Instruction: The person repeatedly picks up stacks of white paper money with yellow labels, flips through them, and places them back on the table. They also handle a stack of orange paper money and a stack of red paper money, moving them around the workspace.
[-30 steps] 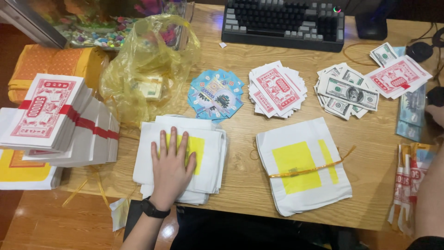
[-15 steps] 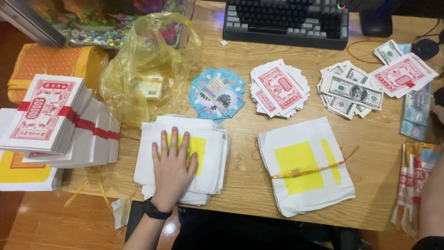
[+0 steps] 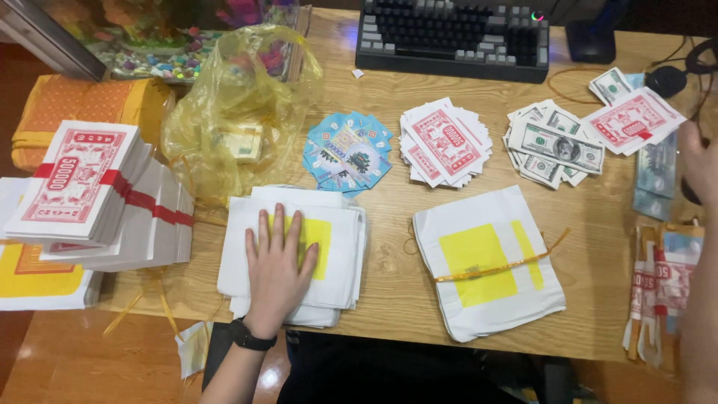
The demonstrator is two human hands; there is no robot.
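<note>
Left hand (image 3: 278, 265) lies flat, fingers spread, on loose white-and-yellow paper stack (image 3: 295, 254); unbanded sheets could slide off near table edge (image 3: 389, 314). Right hand (image 3: 699, 168) grip unclear.

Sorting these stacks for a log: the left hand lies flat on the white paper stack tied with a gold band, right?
Not quite. In the head view the left hand lies flat on the untied white stack; the gold band wraps the other white stack, which no hand touches.

A light wooden desk (image 3: 389, 258) fills most of the view, its grain lit warm and even from above. Below its near edge and past its left edge lies a reddish-brown floor (image 3: 60, 359), glossy, with soft glare near the desk's near-left corner.
</note>
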